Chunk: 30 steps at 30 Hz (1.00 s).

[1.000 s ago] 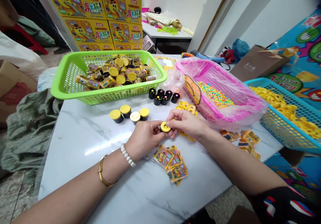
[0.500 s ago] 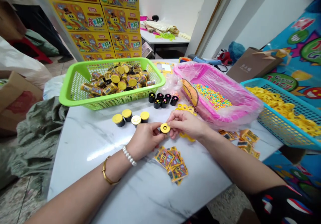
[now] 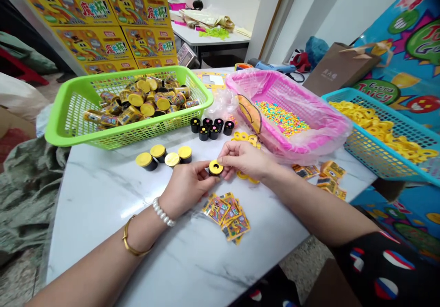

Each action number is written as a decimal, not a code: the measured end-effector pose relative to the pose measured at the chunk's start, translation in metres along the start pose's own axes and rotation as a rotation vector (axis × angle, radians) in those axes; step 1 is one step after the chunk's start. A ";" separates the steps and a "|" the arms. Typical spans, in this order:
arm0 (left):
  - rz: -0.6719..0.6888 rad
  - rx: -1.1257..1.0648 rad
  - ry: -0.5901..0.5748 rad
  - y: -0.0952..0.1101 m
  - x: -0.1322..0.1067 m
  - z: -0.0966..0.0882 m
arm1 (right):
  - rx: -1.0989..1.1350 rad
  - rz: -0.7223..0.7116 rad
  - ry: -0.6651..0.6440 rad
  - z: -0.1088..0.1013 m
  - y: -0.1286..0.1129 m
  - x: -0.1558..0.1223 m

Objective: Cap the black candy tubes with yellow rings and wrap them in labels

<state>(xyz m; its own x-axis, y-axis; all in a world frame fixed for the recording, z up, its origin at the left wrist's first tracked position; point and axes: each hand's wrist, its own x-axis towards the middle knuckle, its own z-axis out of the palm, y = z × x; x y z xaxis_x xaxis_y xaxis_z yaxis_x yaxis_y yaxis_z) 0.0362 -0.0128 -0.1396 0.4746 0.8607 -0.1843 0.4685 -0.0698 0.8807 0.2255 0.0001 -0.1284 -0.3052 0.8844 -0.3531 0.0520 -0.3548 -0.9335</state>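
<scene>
My left hand [image 3: 184, 183] is closed on a small black cup [image 3: 215, 174], gripping its side between thumb and fingers. A yellow ring-shaped lid [image 3: 220, 164] with a dark round hole lies over the cup's top. My right hand [image 3: 245, 159] pinches the edge of this lid from the right. Whether the lid is pressed fully down, I cannot tell. Left of my hands stand several black cups with flat yellow tops [image 3: 158, 151]. Beyond them is a group of open black cups [image 3: 213, 132] with coloured bits inside. Printed yellow wrappers [image 3: 228, 217] lie fanned out just in front of my hands.
A green basket [image 3: 137, 130] of wrapped cups stands at the back left. A pink plastic-lined basket [image 3: 330, 135] holds coloured candy beads. At right, a blue basket [image 3: 364, 160] holds yellow rings. Loose yellow rings [image 3: 245, 137] and wrapper stacks [image 3: 332, 174] lie on the table.
The whole view has shifted, so the table things sit further left and higher. Both hands stay together at the cup; its yellow lid now shows tilted differently, with the black cup visible beneath.
</scene>
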 end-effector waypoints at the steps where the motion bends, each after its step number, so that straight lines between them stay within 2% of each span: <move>1: -0.009 0.010 0.001 0.000 0.000 0.000 | 0.008 -0.015 0.012 -0.001 -0.001 -0.001; 7: 0.011 0.014 0.011 0.002 -0.001 0.000 | -0.043 -0.026 -0.019 -0.003 -0.002 -0.002; 13: 0.014 -0.027 -0.003 0.001 -0.002 0.001 | -0.090 -0.025 0.020 0.005 0.004 0.000; 19: -0.011 -0.056 -0.006 0.003 -0.002 -0.003 | -0.160 -0.091 0.038 0.007 0.008 -0.001; 24: -0.211 -0.413 -0.133 0.013 -0.003 -0.007 | -0.230 -0.146 0.049 0.006 0.010 -0.001; 27: -0.290 -0.566 -0.101 0.015 -0.003 -0.004 | -0.235 -0.146 0.027 0.006 0.009 -0.002; 30: -0.318 -0.626 -0.076 0.012 -0.001 -0.002 | -0.241 -0.153 -0.001 0.005 0.007 -0.003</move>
<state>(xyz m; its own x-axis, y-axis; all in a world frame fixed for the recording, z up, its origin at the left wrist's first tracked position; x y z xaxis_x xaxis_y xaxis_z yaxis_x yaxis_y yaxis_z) 0.0401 -0.0136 -0.1285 0.4474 0.7517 -0.4845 0.0877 0.5023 0.8602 0.2223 -0.0070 -0.1339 -0.3274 0.9219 -0.2071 0.2302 -0.1347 -0.9638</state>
